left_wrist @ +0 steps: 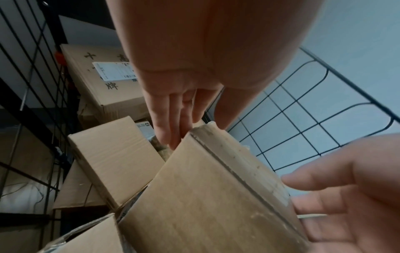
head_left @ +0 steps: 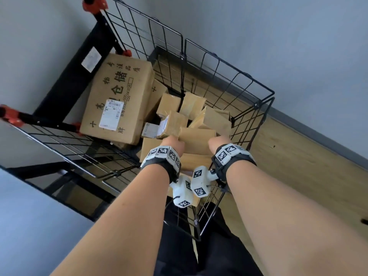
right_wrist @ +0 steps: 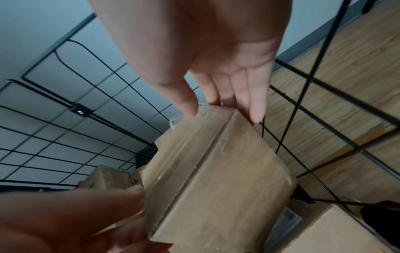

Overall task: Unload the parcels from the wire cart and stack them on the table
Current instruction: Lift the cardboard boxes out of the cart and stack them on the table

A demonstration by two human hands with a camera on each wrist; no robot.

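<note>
Both hands are down inside the wire cart [head_left: 256, 105], one on each side of a small taped parcel [head_left: 197, 142] that lies on top of the heap by the cart's near right corner. The left hand [head_left: 172, 145] has its straight fingers [left_wrist: 171, 123] flat against the parcel's left end; the right hand [head_left: 219, 143] has its fingers [right_wrist: 256, 104] extended along the opposite end and its thumb at the top edge. The parcel looks squeezed between two flat palms, not hooked by curled fingers, a sensible hold on a smooth, tape-wrapped box with no lip to catch. Both forearms reach steeply down over the near rim, wrists level with each other, which should keep the parcel square when it comes up. The big printed carton [head_left: 117, 98] leans against the far left corner, with smaller parcels [head_left: 175, 104] jumbled between it and the right wall. Judging by that heap, unloading has far to go; the table is not clearly in view
</note>
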